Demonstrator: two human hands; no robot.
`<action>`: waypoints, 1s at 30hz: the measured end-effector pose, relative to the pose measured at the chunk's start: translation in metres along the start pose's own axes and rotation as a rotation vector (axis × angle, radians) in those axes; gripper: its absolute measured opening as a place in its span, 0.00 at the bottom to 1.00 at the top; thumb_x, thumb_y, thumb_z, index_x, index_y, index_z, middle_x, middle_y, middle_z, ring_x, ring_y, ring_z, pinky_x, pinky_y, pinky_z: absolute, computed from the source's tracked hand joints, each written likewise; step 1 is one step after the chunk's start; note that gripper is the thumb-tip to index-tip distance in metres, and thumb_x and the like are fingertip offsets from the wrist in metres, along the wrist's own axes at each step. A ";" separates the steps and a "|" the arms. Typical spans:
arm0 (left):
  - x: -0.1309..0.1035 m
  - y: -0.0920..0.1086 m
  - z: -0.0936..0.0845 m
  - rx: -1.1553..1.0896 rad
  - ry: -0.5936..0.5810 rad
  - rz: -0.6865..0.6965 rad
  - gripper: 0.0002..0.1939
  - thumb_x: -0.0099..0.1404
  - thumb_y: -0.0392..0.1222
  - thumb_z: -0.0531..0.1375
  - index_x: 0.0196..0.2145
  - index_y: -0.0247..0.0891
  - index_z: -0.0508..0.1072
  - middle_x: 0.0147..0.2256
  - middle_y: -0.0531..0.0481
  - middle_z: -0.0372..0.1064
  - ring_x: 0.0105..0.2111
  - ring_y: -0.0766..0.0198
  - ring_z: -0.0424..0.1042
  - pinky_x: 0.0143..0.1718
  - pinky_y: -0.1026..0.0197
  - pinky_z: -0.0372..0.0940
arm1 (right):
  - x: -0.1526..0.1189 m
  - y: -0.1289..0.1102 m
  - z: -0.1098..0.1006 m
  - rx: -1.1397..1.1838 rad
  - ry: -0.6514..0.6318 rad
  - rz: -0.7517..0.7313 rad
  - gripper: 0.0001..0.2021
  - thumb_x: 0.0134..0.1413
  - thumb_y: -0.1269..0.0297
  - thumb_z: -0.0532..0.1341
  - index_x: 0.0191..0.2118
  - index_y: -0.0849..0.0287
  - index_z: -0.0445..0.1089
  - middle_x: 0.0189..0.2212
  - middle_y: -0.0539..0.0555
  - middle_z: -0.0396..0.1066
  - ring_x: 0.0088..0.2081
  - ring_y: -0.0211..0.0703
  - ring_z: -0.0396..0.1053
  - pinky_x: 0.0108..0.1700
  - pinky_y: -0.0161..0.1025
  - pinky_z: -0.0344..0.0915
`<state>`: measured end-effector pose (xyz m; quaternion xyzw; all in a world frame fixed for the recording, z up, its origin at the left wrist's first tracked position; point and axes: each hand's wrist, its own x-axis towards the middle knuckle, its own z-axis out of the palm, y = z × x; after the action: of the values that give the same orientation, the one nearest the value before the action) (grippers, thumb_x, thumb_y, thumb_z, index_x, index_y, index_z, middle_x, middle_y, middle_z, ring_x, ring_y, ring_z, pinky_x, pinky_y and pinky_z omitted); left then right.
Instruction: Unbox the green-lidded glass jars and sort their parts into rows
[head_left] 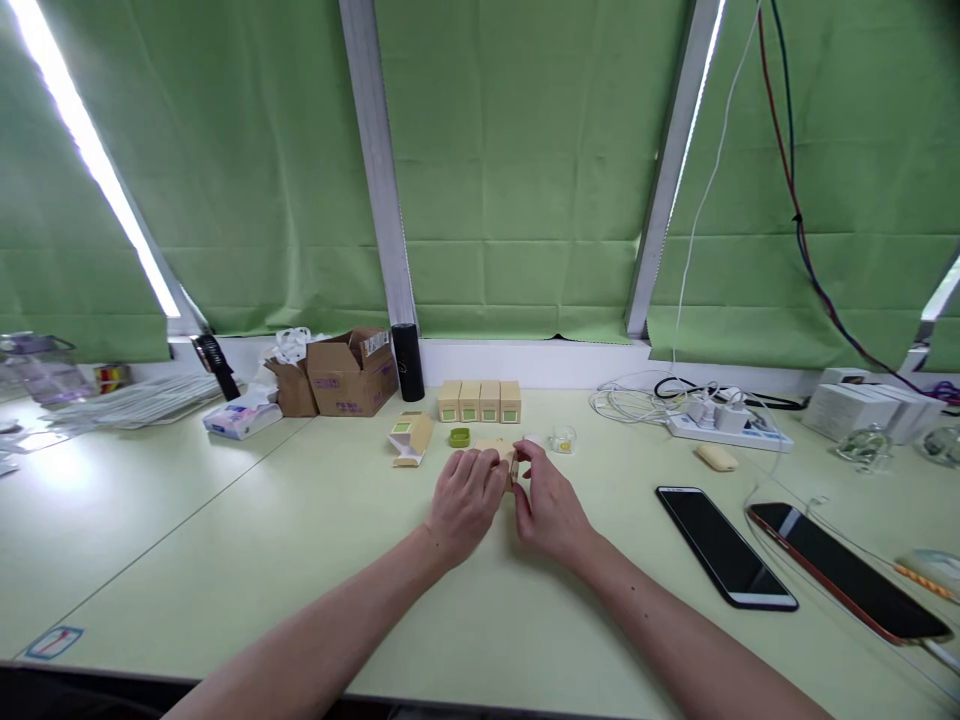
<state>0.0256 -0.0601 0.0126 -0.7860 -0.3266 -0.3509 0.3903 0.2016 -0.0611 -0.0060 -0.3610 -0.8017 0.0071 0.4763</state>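
Observation:
Near the middle of the table, my left hand is closed round a small beige cardboard box, its fingers hiding much of it. My right hand pinches the right end of that same box between thumb and fingertips. Just beyond it sits a small green lid-like piece. Left of this lies an opened beige carton with a green label, its flap out. A small clear container with something yellow in it stands past my right hand. Several matching beige boxes form a row behind.
Two phones, one black with white edges and one in a reddish case, lie at right. A power strip with cables is behind them. Brown cardboard box, black cylinder and tissue pack stand back left.

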 end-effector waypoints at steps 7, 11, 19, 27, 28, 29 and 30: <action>0.001 0.001 -0.001 -0.012 -0.033 -0.019 0.10 0.69 0.29 0.58 0.46 0.38 0.67 0.42 0.43 0.71 0.38 0.55 0.69 0.39 0.52 0.65 | 0.000 -0.001 0.002 -0.002 -0.012 0.027 0.31 0.56 0.73 0.57 0.64 0.57 0.50 0.52 0.65 0.68 0.51 0.57 0.72 0.46 0.54 0.77; 0.001 0.002 -0.002 -0.065 -0.058 -0.066 0.10 0.68 0.31 0.58 0.47 0.38 0.67 0.43 0.42 0.71 0.40 0.53 0.69 0.40 0.51 0.67 | 0.001 -0.002 0.002 0.003 -0.007 0.040 0.29 0.56 0.72 0.57 0.63 0.58 0.50 0.51 0.65 0.68 0.50 0.57 0.71 0.47 0.54 0.76; -0.001 -0.002 -0.001 -0.197 -0.116 -0.165 0.14 0.65 0.30 0.59 0.47 0.39 0.66 0.45 0.41 0.71 0.43 0.51 0.70 0.42 0.50 0.69 | 0.004 0.003 -0.002 0.090 0.010 0.124 0.20 0.64 0.71 0.52 0.60 0.56 0.50 0.50 0.63 0.68 0.42 0.49 0.74 0.41 0.47 0.76; 0.000 0.000 -0.002 -0.246 -0.130 -0.169 0.11 0.67 0.33 0.59 0.47 0.39 0.66 0.45 0.42 0.70 0.44 0.51 0.71 0.43 0.49 0.70 | 0.004 -0.004 -0.003 0.015 -0.001 0.078 0.22 0.66 0.67 0.54 0.62 0.55 0.50 0.53 0.66 0.67 0.50 0.56 0.73 0.46 0.54 0.77; 0.000 0.000 -0.002 -0.256 -0.133 -0.174 0.12 0.67 0.33 0.59 0.48 0.39 0.66 0.46 0.42 0.70 0.44 0.51 0.71 0.43 0.49 0.70 | 0.004 -0.004 -0.002 0.019 0.000 0.076 0.22 0.66 0.67 0.54 0.62 0.55 0.50 0.53 0.66 0.67 0.50 0.56 0.73 0.46 0.54 0.77; 0.000 0.001 -0.002 -0.265 -0.136 -0.181 0.13 0.66 0.33 0.60 0.48 0.39 0.66 0.46 0.42 0.70 0.44 0.51 0.71 0.43 0.49 0.71 | 0.004 -0.004 -0.002 0.024 -0.002 0.075 0.21 0.66 0.66 0.54 0.62 0.56 0.50 0.52 0.66 0.67 0.50 0.56 0.73 0.46 0.54 0.77; 0.000 0.001 -0.002 -0.274 -0.141 -0.189 0.14 0.66 0.32 0.61 0.48 0.40 0.66 0.46 0.42 0.70 0.44 0.51 0.71 0.44 0.49 0.71 | 0.004 -0.003 -0.002 0.030 -0.005 0.075 0.21 0.67 0.66 0.53 0.62 0.56 0.50 0.52 0.66 0.68 0.50 0.56 0.73 0.46 0.54 0.76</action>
<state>0.0251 -0.0623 0.0130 -0.8203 -0.3749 -0.3713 0.2208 0.2003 -0.0617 -0.0005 -0.3837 -0.7887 0.0378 0.4788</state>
